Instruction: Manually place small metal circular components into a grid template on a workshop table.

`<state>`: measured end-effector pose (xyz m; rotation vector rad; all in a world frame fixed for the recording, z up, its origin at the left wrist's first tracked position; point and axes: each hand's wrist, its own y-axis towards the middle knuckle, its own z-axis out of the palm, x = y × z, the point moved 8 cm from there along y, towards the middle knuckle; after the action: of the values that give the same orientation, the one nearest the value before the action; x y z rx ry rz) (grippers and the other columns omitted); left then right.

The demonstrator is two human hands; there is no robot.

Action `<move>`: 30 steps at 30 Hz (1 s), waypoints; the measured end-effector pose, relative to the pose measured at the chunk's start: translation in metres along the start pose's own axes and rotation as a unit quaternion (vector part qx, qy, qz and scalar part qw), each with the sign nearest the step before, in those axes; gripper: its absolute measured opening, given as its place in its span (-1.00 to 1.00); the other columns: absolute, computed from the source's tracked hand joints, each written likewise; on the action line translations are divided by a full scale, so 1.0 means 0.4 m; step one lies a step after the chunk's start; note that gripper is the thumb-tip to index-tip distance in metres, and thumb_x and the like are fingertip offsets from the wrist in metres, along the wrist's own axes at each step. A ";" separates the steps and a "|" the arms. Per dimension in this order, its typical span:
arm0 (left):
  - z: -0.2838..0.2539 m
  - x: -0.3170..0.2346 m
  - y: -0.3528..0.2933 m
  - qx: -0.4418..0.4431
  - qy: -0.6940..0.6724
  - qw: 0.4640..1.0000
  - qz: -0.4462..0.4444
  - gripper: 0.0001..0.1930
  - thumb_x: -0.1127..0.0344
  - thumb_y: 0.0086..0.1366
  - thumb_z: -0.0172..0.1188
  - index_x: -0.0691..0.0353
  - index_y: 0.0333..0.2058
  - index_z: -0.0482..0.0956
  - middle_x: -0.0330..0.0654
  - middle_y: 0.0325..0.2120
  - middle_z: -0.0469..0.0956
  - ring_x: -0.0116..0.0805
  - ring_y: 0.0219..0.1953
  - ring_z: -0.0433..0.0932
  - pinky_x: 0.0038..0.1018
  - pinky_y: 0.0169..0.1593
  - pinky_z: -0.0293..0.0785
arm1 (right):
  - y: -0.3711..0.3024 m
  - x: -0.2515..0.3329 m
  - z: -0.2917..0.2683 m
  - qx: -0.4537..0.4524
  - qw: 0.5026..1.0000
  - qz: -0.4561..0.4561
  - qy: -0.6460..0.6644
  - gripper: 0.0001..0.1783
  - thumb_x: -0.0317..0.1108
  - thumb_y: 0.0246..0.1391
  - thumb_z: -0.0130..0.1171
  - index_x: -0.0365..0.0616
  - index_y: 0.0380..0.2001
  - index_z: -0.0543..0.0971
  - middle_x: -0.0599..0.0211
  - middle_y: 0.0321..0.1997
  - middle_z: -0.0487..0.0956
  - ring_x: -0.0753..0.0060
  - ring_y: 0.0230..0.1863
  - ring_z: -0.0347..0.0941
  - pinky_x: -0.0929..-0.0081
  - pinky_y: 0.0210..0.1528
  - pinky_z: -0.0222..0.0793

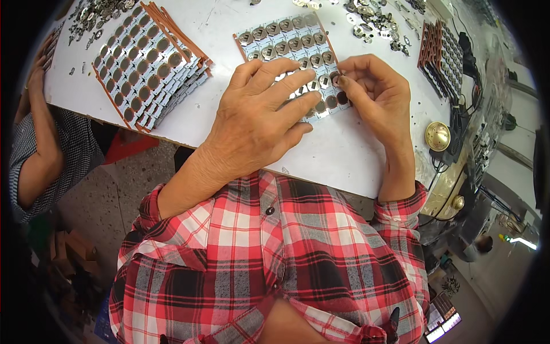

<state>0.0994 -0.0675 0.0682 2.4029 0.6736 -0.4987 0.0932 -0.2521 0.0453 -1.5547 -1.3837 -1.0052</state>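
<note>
A light blue panel with orange edges [239,46] lies on the white table in front of me, carrying rows of round metal pieces. My left hand [260,112] rests palm down across its lower left part, fingers spread, hiding some of the pieces. At the panel's right edge, my right hand [378,94] pinches a small round metal piece [336,80] between thumb and forefinger, over one of the lower rows. Most of this small piece is hidden by the fingertips. Dark round spots show along the lowest row, beside my right thumb.
A stack of similar panels [177,86] stands to the left. Loose metal pieces [372,20] lie at the far right, more [100,17] at the far left. Dark panels [441,57] and a brass-coloured dome [437,136] sit on the right. Another person's arm [43,126] is at the left.
</note>
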 end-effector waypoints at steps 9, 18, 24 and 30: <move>0.002 0.001 -0.001 0.003 0.006 1.000 -0.006 -0.47 0.27 -0.10 0.54 0.06 -0.05 0.68 -0.28 0.12 0.60 -0.15 0.16 0.51 -0.17 0.13 0.40 | -0.005 -0.002 -0.005 -0.009 0.993 -0.063 -0.095 -0.88 -0.61 0.24 0.26 -0.29 -0.18 0.69 0.48 -0.29 0.60 0.71 -0.33 0.52 0.71 -0.32 0.41; 0.005 0.002 0.003 0.000 0.008 1.000 -0.005 -0.46 0.28 -0.10 0.55 0.07 -0.04 0.68 -0.27 0.12 0.61 -0.14 0.16 0.51 -0.16 0.15 0.38 | -0.001 0.014 -0.009 0.040 0.991 -0.089 -0.092 -0.78 -0.63 0.23 0.23 -0.26 -0.08 0.71 0.47 -0.24 0.58 0.68 -0.31 0.49 0.73 -0.32 0.35; 0.005 0.004 0.003 -0.011 0.036 0.999 -0.006 -0.45 0.28 -0.08 0.55 0.09 -0.03 0.67 -0.25 0.12 0.61 -0.13 0.17 0.51 -0.16 0.17 0.38 | -0.018 0.047 -0.141 -0.126 0.988 -0.078 -0.040 -0.80 -0.55 0.23 0.28 -0.26 -0.09 0.71 0.54 -0.34 0.63 0.81 -0.41 0.40 0.78 -0.38 0.24; 0.011 0.008 0.019 -0.010 0.043 0.999 -0.005 -0.46 0.28 -0.06 0.54 0.11 -0.03 0.66 -0.22 0.11 0.61 -0.13 0.18 0.50 -0.17 0.17 0.37 | -0.014 -0.003 -0.147 -0.095 0.987 -0.025 -0.128 -0.85 -0.57 0.13 0.29 -0.26 -0.20 0.71 0.51 -0.38 0.65 0.75 -0.42 0.44 0.70 -0.36 0.33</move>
<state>0.1055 -0.0745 0.0666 2.4156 0.7246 -0.3925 0.0847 -0.3070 0.0654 -1.8509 -1.5448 -1.0191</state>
